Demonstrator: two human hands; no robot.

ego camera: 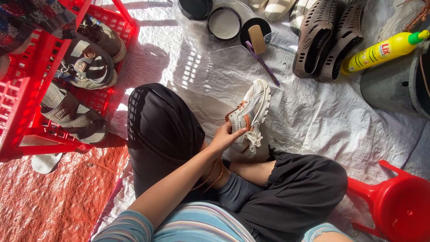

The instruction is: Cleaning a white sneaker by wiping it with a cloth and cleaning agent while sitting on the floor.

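One sneaker (251, 114), white with orange trim, is all I've got in hand. It lies just past my knees, at about 12 o'clock from my lap, resting on the grey tarp (322, 121). Its long axis runs from heel at 6 o'clock, close to me, up to the toe at about 1 o'clock, sole edge turned to the right.

My left hand (226, 134) comes in from 7 o'clock and is the nearer one: fingers curled over the shoe's near side by the collar, gripping it. My right hand I can't see at all. The forearm runs in from 4 o'clock under the left arm and disappears behind the left hand and the heel, so whether it's open or closed I cannot tell.

The shoe's far side and laces are hard to read in the glare. At 12 o'clock, well apart, lie a purple toothbrush (263, 63) and round tins (224, 23). At 10 o'clock, a red crate (27, 89) of sandals, cut off by the frame edge.
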